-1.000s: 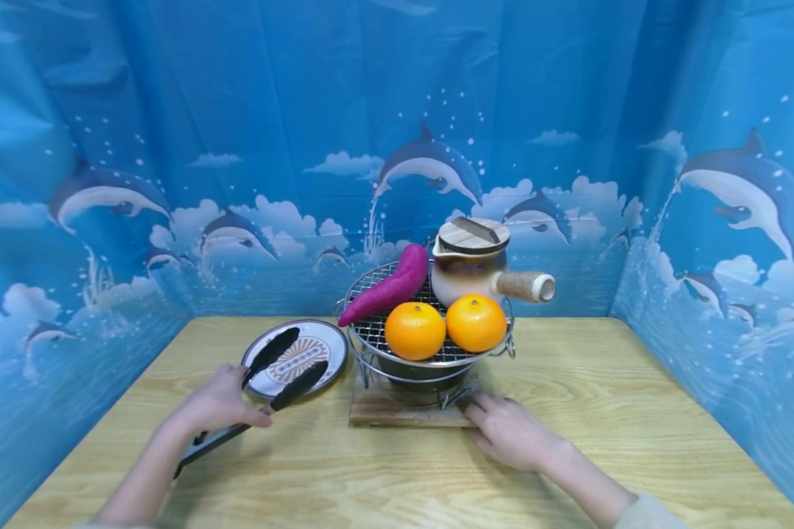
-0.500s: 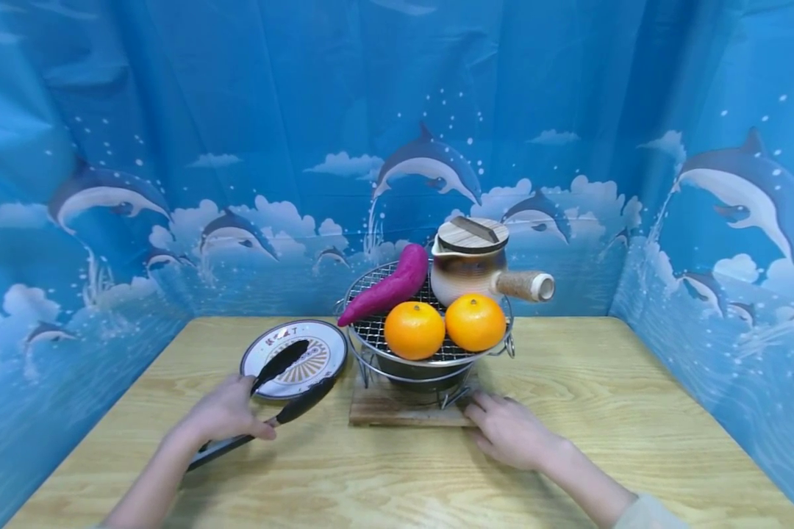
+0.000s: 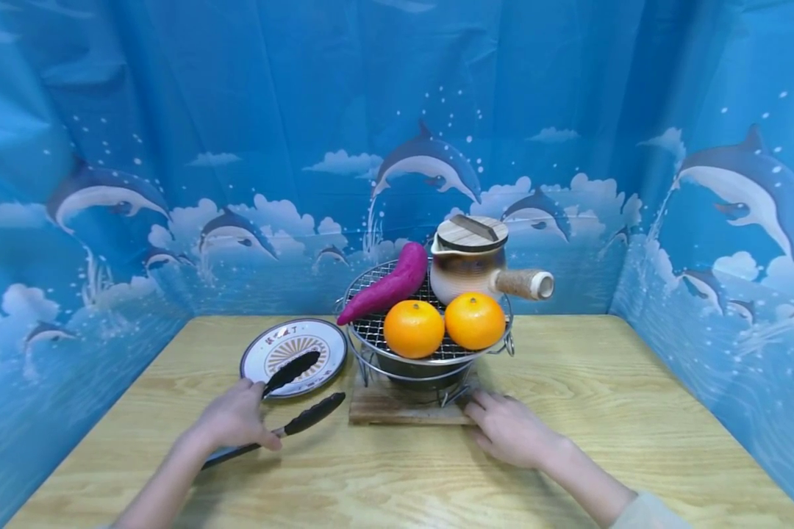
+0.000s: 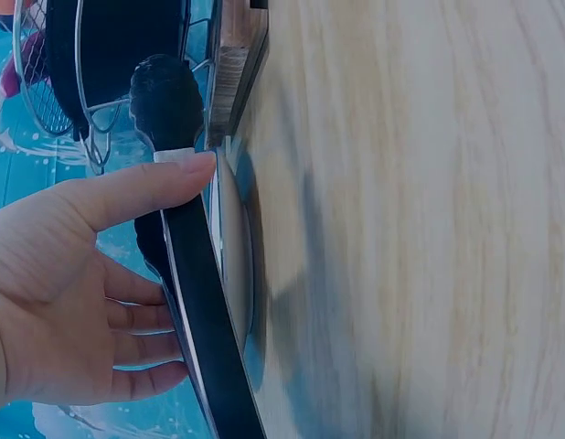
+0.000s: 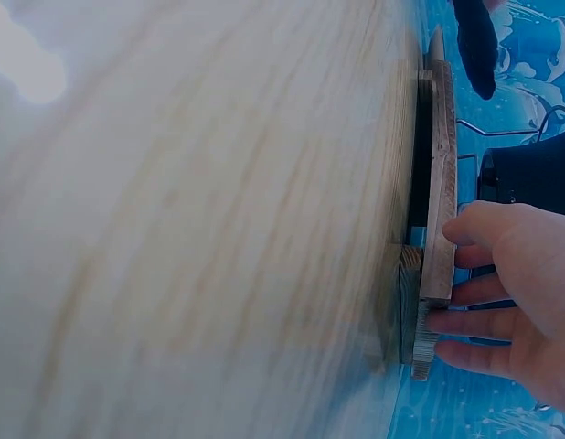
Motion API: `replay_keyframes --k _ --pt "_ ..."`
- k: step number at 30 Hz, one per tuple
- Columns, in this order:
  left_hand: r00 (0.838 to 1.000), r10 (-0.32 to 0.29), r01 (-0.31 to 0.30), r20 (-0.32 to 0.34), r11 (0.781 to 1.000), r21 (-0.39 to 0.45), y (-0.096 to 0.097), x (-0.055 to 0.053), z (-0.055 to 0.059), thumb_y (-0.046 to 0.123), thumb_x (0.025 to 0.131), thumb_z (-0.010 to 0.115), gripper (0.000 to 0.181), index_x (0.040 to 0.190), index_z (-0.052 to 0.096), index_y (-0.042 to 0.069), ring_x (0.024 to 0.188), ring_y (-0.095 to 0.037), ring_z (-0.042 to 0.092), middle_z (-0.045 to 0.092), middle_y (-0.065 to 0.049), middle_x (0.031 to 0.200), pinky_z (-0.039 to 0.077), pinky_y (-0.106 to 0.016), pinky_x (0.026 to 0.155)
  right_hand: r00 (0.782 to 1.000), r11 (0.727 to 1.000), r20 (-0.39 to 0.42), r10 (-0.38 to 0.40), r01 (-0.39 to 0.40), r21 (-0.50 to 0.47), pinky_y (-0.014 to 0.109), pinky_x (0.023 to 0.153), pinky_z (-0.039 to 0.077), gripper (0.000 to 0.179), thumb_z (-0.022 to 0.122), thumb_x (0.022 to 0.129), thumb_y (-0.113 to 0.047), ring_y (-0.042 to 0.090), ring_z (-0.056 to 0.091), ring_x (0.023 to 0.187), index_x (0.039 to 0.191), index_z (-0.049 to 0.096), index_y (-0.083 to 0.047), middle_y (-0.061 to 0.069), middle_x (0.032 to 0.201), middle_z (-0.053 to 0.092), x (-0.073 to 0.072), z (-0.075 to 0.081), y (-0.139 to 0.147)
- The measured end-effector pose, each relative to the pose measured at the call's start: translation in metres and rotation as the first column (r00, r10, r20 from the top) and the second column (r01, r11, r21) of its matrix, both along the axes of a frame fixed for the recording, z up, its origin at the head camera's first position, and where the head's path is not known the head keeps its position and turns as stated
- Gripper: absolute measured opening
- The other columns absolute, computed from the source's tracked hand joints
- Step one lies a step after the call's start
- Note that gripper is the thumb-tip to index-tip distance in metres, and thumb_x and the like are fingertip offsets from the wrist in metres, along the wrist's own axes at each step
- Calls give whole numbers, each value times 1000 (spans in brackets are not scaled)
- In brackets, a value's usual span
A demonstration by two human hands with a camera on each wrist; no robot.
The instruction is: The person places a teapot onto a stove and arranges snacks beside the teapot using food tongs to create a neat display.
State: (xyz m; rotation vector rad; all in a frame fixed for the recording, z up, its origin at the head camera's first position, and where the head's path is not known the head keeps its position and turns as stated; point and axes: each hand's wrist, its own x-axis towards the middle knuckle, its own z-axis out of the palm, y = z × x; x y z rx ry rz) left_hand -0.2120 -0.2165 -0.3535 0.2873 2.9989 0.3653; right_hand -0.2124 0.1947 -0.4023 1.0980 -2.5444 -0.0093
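Note:
In the head view my left hand holds a pair of black-tipped tongs, their arms spread apart with nothing between the tips. The thumb lies across one arm in the left wrist view, and the fingers are behind the tongs. One tip overlaps a white patterned plate in the head view. My right hand touches the near right corner of a wooden board. The right wrist view has its thumb and fairly straight fingers resting at the board's edge and end.
On the board stands a wire-rack grill over a dark stove. The rack bears a purple sweet potato, two oranges and a lidded clay teapot whose handle points right. A blue dolphin curtain surrounds the table.
My left hand has moved slightly right and nearer with the tongs, whose tips have shifted toward the plate's near right side. The right hand stays at the board.

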Motion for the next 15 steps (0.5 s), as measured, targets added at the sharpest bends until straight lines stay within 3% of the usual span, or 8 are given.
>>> replay_keyframes --k 7,15 --pt "998 -27 24 -51 998 -60 4 -1 -4 46 46 86 103 117 47 -16 85 -37 55 52 -24 101 47 -52 77 1000 1000 -11 8 -8 3 36 68 51 24 69 78 -22 22 57 81 93 62 -6 10 99 57 0 1 0" --pt "993 -69 57 -100 991 -123 10 -1 -8 45 41 87 105 117 48 -16 86 -34 55 53 -22 98 47 -50 78 1000 1000 -3 10 -10 10 37 69 51 25 69 78 -22 22 58 84 95 62 -5 10 100 57 1 3 -1"
